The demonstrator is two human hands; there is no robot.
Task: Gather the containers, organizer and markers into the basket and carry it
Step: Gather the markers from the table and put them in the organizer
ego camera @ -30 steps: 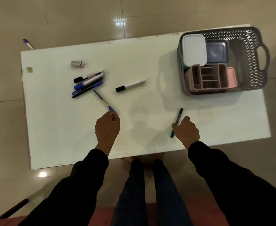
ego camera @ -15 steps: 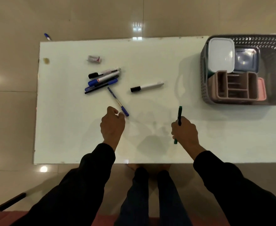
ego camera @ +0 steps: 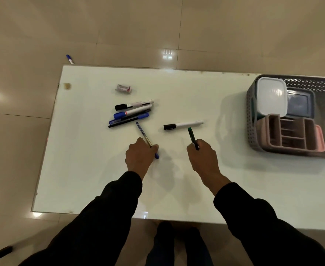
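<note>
My left hand [ego camera: 139, 156] pinches a blue pen [ego camera: 143, 133] at mid-table. My right hand [ego camera: 202, 156] grips a green marker [ego camera: 192, 135] with its tip pointing away from me. Just beyond that tip lies a white marker with a black cap [ego camera: 182, 124]. A cluster of several markers [ego camera: 132, 113] lies further left. The grey basket [ego camera: 251, 120] stands at the right edge of the view, holding a white-lidded container [ego camera: 271, 97], a dark blue container [ego camera: 299, 102] and the pink organizer [ego camera: 292, 134].
A small eraser-like block [ego camera: 123, 88] lies behind the marker cluster on the white table [ego camera: 92, 169]. A blue-capped pen [ego camera: 69, 59] lies on the tiled floor beyond the table's far left corner. My legs show below the near edge.
Both hands have taken up their pens. My right hand moved left with the green marker, toward the white marker. The view shifted, so the basket now sits further right.
</note>
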